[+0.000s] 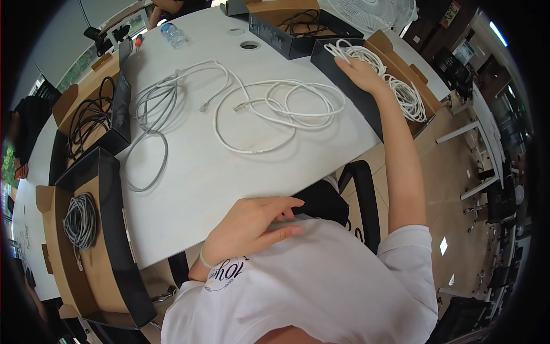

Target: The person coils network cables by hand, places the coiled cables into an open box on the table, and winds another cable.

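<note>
My right hand [362, 74] reaches into an open black box at the back right. Its fingers curl round part of a coiled white network cable [371, 57], and some fingertips are hidden. Close to my body, my left hand [246, 226] is held in front of my shirt at the table's front edge. Its thumb and fingers are apart and hold nothing. A loose white network cable [258, 152] with a clear plug lies in loops in the middle of the table. Left of it is a grey network cable [166, 155], loosely looped.
The black box [349, 92] overhangs the table's right edge, with another white coil [407, 100] inside. Boxes of black cables [86, 123] [303, 26] stand left and back. A front-left box [109, 281] holds a grey coil [80, 221]. A bottle [173, 35] and fan [375, 14] are behind.
</note>
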`<action>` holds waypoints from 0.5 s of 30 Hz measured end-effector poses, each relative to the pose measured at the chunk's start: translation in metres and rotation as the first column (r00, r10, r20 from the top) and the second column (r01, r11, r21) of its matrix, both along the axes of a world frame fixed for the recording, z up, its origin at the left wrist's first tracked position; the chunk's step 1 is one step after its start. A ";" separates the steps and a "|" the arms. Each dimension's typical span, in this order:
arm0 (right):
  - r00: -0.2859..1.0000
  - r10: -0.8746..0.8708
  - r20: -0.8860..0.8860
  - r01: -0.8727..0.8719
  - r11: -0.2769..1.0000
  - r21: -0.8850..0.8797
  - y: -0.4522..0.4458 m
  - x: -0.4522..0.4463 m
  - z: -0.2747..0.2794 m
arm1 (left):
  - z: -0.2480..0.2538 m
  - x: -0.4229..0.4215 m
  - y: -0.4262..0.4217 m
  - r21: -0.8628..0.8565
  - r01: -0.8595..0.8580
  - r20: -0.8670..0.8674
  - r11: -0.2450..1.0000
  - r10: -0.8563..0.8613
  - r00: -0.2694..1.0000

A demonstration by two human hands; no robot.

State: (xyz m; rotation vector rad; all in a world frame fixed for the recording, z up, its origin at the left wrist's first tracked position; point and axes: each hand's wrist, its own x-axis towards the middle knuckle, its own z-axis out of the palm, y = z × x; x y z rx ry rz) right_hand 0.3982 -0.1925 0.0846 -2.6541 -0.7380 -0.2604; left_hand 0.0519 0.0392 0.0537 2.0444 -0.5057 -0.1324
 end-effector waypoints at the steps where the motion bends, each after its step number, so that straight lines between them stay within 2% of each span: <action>1: 0.997 0.044 0.059 -0.041 0.998 -0.054 0.001 0.005 -0.006 | -0.002 0.001 -0.001 -0.002 -0.015 0.047 1.000 0.016 0.999; 2: 0.999 0.021 0.050 -0.015 0.992 -0.124 -0.002 0.013 -0.005 | -0.003 0.001 -0.002 -0.006 -0.031 0.095 1.000 0.031 0.995; 3: 0.999 0.017 0.049 -0.011 0.992 -0.123 -0.004 0.015 -0.001 | -0.002 0.002 -0.003 -0.004 -0.027 0.095 1.000 0.027 0.995; 5: 0.996 -0.009 0.083 0.025 0.981 -0.192 -0.008 0.020 0.007 | -0.001 0.002 -0.002 0.008 -0.035 0.040 0.999 0.035 0.999; 7: 0.999 -0.027 0.034 0.034 0.970 -0.242 -0.017 0.023 0.018 | -0.003 0.003 -0.003 0.014 -0.038 0.046 0.999 0.038 0.998; 9: 0.986 -0.160 -0.043 0.136 0.933 -0.334 -0.024 0.024 0.018 | -0.004 0.003 -0.003 0.016 -0.043 0.051 0.999 0.042 0.998; 10: 0.986 -0.161 -0.045 0.137 0.932 -0.335 -0.025 0.025 0.017 | -0.003 0.004 -0.004 0.012 -0.054 0.045 0.998 0.054 0.998; 12: 0.974 -0.205 -0.102 0.128 0.857 -0.499 -0.024 0.019 0.014 | -0.003 0.004 -0.005 0.007 -0.065 0.038 0.998 0.064 0.997; 13: 0.973 -0.205 -0.103 0.127 0.856 -0.500 -0.020 0.014 0.015 | -0.004 0.004 -0.006 -0.007 -0.075 0.037 0.997 0.075 0.996; 15: 0.986 -0.166 -0.033 0.110 0.777 -0.620 -0.012 0.005 0.015 | -0.004 0.004 -0.007 -0.019 -0.090 0.035 0.996 0.091 0.995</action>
